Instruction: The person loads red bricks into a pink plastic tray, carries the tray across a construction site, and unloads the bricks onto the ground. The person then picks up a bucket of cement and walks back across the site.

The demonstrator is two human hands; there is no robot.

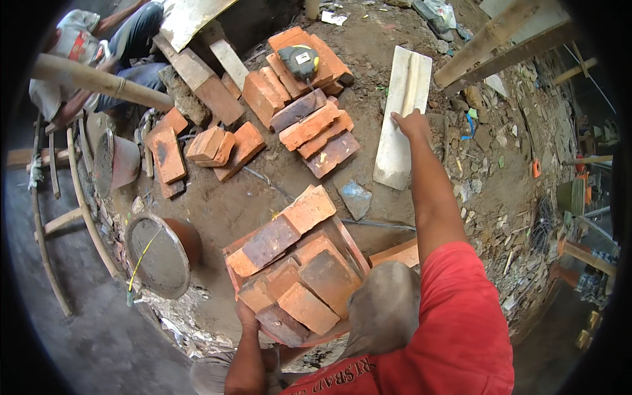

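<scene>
My right arm reaches forward, and my right hand is closed at the near end of the raised handle strip on a long, pale plastering float lying on the dirt. Close in front of my body, several orange and dark-stained bricks are heaped in a reddish tub. My left hand is against the tub's left side, beside the lower bricks; its fingers are mostly hidden. Beyond the tub are stacked bricks, with a black and yellow tape measure on top of the farther stack.
A mortar-filled bucket stands left of the tub, with another bucket farther back. Loose bricks lie nearby. At upper left sits another person behind a bamboo pole. Rubble covers the right side.
</scene>
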